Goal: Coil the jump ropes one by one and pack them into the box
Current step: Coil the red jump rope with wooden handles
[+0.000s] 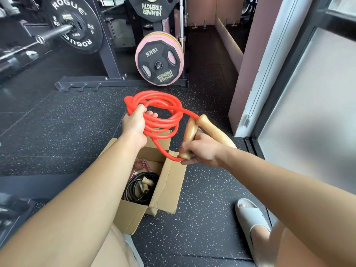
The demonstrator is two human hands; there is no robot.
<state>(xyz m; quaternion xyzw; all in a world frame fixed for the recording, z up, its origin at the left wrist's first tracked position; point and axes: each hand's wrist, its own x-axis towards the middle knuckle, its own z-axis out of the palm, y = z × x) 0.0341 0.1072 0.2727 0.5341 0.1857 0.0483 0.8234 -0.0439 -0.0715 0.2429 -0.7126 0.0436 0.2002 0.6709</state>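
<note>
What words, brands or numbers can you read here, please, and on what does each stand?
"ROGUE" twice, "5 KG": barbell plate.
"HAMMER STRENGTH", upside down: top plate.
"15KG", "HAMMER STRENGTH", upside down: lower plate.
Small label by the barbell plate's hub: too blurred.
Box, red rope, handles: no text seen.

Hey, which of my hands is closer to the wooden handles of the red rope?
Right. The right hand grips both wooden handles. The left hand holds the red rope coil off to their left, not touching them.
</note>
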